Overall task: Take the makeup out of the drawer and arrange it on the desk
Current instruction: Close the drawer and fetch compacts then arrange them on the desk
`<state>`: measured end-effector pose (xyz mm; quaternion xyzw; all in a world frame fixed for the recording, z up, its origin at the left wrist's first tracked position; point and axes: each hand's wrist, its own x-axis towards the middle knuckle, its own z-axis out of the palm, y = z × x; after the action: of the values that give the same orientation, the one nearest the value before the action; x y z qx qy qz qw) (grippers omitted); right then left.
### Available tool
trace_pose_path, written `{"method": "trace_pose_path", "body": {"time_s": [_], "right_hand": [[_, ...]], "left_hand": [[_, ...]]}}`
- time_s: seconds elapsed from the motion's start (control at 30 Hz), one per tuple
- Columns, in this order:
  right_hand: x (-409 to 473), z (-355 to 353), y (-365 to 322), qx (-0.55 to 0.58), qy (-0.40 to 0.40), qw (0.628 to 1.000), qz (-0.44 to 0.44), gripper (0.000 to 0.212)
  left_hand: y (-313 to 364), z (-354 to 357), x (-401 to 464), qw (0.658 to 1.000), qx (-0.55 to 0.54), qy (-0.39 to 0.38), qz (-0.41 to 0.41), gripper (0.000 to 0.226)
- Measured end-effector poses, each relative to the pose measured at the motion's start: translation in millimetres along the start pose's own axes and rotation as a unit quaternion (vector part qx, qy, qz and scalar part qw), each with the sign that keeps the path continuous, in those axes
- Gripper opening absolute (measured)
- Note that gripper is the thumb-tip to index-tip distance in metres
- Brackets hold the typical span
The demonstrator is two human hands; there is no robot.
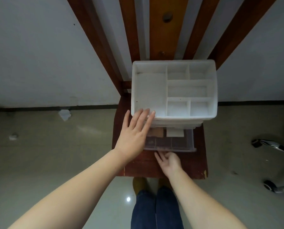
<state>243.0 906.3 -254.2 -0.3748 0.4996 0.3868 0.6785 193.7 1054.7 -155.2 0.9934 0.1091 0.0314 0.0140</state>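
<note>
Left hand (134, 134), fingers straight, rests on the white organizer (174, 90). Right hand (168, 161) holds the open drawer (176, 142) front, fingers curled beneath it.

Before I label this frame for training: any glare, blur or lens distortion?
Head view: wide-angle bending at the edges; a small glare spot on the floor; the organizer looks soft and washed out; the drawer contents are dim and blurry.
</note>
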Motion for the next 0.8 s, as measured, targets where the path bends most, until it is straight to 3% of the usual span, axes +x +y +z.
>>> {"method": "trace_pose_path", "body": {"time_s": [0.13,0.2,0.23,0.33,0.4,0.47,0.5,0.57,0.67,0.8], "right_hand": [[-13,-33,2,-0.049,-0.019,0.998,0.041,0.029],[-23,-37,-5,-0.172,-0.037,0.982,0.064,0.028],[-30,-35,-12,-0.282,-0.049,0.956,0.067,0.029],[-45,-25,-43,-0.599,-0.089,0.795,-0.048,0.027],[-45,-17,-65,-0.716,-0.099,0.654,-0.222,0.029],[-33,-9,-82,-0.811,-0.103,0.453,-0.356,0.045],[-24,-6,-88,-0.84,-0.109,0.369,-0.383,0.057],[-5,0,-93,-0.881,-0.1,0.252,-0.387,0.072],[19,6,-94,-0.905,-0.074,0.152,-0.389,0.08],[29,5,-87,-0.912,-0.045,0.092,-0.398,0.08]], "left_hand": [[3,-4,-1,1.0,-0.009,-0.018,-0.005,0.086],[3,-6,-5,1.0,-0.011,-0.02,-0.01,0.084],[4,-6,-10,1.0,-0.024,-0.012,-0.003,0.082],[11,5,-35,0.984,-0.12,-0.05,0.125,0.069],[21,21,-41,0.954,-0.149,-0.196,0.174,0.069],[30,44,-32,0.938,-0.137,-0.305,0.086,0.069],[34,56,-23,0.94,-0.133,-0.312,0.028,0.071],[41,79,-3,0.946,-0.12,-0.297,-0.04,0.079],[45,105,15,0.94,-0.076,-0.326,-0.064,0.087],[37,116,16,0.949,-0.012,-0.312,-0.038,0.084]]}}
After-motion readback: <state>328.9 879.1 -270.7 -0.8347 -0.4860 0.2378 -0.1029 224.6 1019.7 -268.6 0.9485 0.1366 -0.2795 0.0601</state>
